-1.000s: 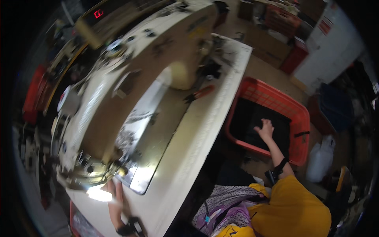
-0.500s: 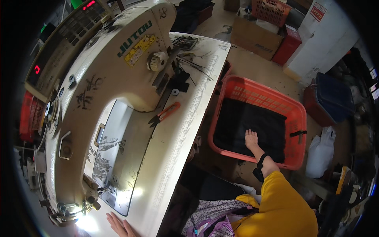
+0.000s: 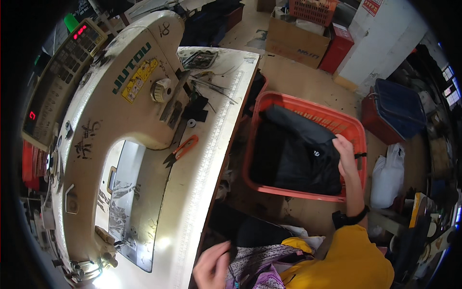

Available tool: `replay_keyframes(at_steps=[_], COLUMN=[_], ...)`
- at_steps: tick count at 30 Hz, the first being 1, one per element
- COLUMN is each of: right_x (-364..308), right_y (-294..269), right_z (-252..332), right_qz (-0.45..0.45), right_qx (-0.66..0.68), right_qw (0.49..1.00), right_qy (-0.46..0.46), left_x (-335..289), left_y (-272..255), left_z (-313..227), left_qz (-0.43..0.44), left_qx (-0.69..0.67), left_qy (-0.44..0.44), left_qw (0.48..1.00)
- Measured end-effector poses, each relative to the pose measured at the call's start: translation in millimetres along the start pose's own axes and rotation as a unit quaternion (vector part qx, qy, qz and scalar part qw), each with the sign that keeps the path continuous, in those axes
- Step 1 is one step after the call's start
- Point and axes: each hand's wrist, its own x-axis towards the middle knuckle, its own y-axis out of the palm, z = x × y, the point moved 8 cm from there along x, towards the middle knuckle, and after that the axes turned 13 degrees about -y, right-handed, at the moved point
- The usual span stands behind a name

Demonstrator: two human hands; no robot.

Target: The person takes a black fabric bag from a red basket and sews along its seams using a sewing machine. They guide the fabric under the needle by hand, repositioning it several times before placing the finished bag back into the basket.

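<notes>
My right hand (image 3: 345,153) is in the red plastic basket (image 3: 288,193) on the floor, its fingers closed on the edge of a black fabric piece (image 3: 308,132) with a small white mark. This piece is partly lifted and folded over more black fabric (image 3: 269,159) in the basket. My left hand (image 3: 211,266) hovers at the near edge of the white sewing table (image 3: 192,212), in front of my lap. Its fingers are loosely bent and slightly apart, with nothing visible in them. The sewing machine (image 3: 110,106) stands on the table to the left.
Orange-handled thread snips (image 3: 182,150), a small bobbin (image 3: 192,123) and a black scrap (image 3: 195,108) lie on the table. Beyond the basket stand a blue-lidded bin (image 3: 399,106), a white plastic bag (image 3: 388,176) and a cardboard box (image 3: 296,41).
My right hand has moved right and taken hold of the black fabric piece, raising its far part. My left hand has left the tabletop and come right. The whole view has shifted slightly.
</notes>
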Motion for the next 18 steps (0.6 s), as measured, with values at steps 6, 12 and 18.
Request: replay_keyframes(at_steps=[6, 12, 18], right_x=[-59, -88, -104], right_y=[50, 58, 50], right_z=[147, 199, 241], right_qz=[-0.014, -0.007, 0.02], right_qx=[0.146, 0.156, 0.159], right_qw=[0.987, 0.974, 0.937], right_qy=[-0.062, -0.165, -0.309], left_x=[52, 77, -17], left_y=[144, 133, 15], left_z=[7, 20, -29], left_qz=[0.064, -0.006, -0.148], left_qx=[0.035, -0.04, -0.094], left_qy=[0.133, 0.098, 0.194], left_qw=[0.988, 0.994, 0.965])
